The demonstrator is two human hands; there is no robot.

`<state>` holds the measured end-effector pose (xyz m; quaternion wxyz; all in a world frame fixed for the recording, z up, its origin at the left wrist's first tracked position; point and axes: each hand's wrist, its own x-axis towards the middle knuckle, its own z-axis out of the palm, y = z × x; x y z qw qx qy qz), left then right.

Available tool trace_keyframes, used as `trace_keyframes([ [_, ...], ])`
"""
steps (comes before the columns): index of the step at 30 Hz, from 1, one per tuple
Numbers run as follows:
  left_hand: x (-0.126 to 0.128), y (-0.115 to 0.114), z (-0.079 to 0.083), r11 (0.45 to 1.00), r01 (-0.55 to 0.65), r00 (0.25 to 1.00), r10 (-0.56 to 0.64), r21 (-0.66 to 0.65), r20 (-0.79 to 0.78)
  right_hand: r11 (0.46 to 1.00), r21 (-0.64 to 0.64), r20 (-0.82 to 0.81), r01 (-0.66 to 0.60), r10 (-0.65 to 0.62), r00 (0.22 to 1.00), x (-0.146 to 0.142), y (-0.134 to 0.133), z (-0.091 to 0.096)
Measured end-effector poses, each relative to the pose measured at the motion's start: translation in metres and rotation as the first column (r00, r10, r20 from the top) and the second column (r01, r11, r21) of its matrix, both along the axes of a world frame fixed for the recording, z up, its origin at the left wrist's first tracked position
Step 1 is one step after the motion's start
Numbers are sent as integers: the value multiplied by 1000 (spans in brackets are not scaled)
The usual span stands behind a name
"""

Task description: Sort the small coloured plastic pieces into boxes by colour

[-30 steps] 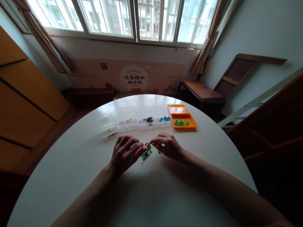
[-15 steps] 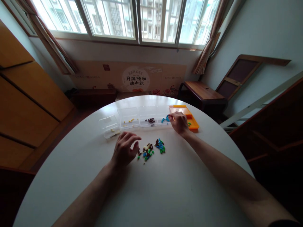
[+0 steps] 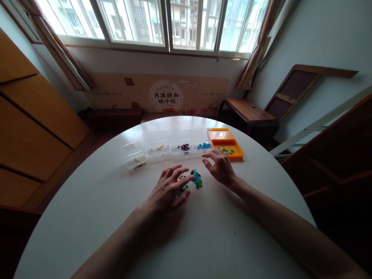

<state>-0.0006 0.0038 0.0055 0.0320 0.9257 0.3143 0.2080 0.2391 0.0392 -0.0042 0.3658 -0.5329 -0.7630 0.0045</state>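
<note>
My left hand (image 3: 168,186), fingers spread, hovers over a pile of small building bricks and hides much of it. Next to its fingertips lies a blue, green and brown cluster of bricks (image 3: 197,180). My right hand (image 3: 219,166) is apart from the pile, fingers loosely bent and open, just in front of the orange box (image 3: 240,151). Green bricks (image 3: 227,150) lie in that box. Blue bricks (image 3: 204,146), dark brown bricks (image 3: 183,147) and yellow bricks (image 3: 159,147) sit in separate clear compartments along the row. Nothing shows between the fingers of either hand.
Everything stands on a round white table (image 3: 95,193). A small clear box (image 3: 132,159) with its lid up holds a few pale pieces at the row's left end. Beyond the table are a wooden chair (image 3: 250,110) at right and a window.
My right hand has drawn back from the blue bricks toward me, uncovering the green ones. My left hand has moved right over the loose pile, its fingers stretching out.
</note>
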Motion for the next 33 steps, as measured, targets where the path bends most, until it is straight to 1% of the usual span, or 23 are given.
trace_keyframes([
  [2, 3, 0, -2, 1000, 0, 999, 0, 4, -52, 1000, 4, -4, -16, 16, 1000, -1, -6, -3],
  [4, 4, 0, -3, 1000, 4, 998, -3, 14, -67, 1000, 5, -12, -20, 20, 1000, -2, -9, -5],
  [7, 3, 0, -2, 1000, 6, 999, -4, 28, -54, 1000, 5, -27, -30, 30, 999, -5, -13, -5],
  [14, 6, -2, 1, 999, -42, 998, 43, 32, -48, 998, -32, -42, -49, 48, 998, -10, -20, -3],
  [18, 7, -3, 0, 998, -48, 999, 48, 46, 5, 997, -28, -44, -76, 75, 996, -13, -22, -4],
  [22, 8, -4, -2, 998, -53, 999, 52, 45, 16, 995, -11, -42, -102, 102, 994, -16, -24, -6],
  [29, 11, -5, -4, 998, -37, 999, 36, 51, 32, 984, 27, -32, -177, 178, 984, -20, -28, -5],
  [31, 11, -4, -5, 998, -39, 997, 36, 42, 65, 974, 54, -40, -219, 221, 974, -20, -28, -6],
  [33, 9, -2, -7, 998, -59, 991, 56, 21, 123, 953, 88, -34, -290, 294, 955, -20, -28, -6],
])
